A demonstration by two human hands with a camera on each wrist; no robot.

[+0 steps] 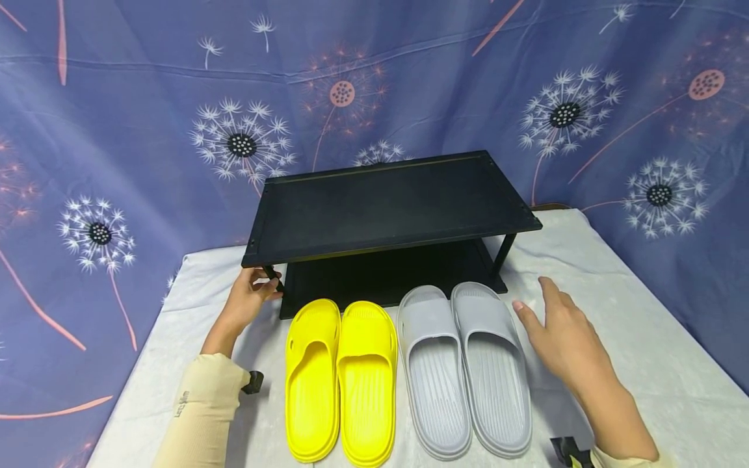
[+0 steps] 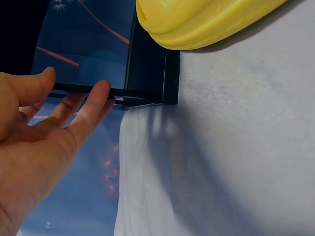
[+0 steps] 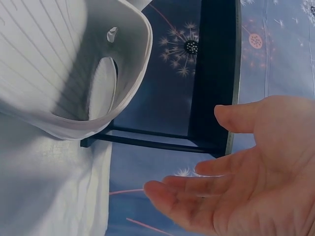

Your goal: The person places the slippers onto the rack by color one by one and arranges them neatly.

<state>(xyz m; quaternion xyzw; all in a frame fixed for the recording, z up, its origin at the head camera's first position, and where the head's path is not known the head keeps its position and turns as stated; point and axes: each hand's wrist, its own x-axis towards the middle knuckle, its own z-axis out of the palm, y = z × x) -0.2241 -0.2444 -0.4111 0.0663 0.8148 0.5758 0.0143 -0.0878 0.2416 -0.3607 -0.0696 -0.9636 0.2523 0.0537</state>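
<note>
A black two-tier shoe rack (image 1: 392, 201) stands at the back. My left hand (image 1: 251, 299) is at its front left leg (image 2: 133, 93), fingers loosely extended and fingertips right at the leg. My right hand (image 1: 564, 335) hovers right of the rack and the grey slippers, its fingers spread and nothing in them; the right wrist view shows this hand (image 3: 246, 167) apart from the rack's right side. In front of the rack lie a pair of yellow slippers (image 1: 313, 396) and a pair of grey slippers (image 1: 439, 383) side by side, toes toward the lower shelf (image 1: 374, 276).
A white cloth (image 1: 632, 312) covers the table under everything. Close behind the rack hangs a blue curtain (image 1: 409, 78) with dandelion prints, which also runs along both sides. The slippers' toes reach the rack's front edge.
</note>
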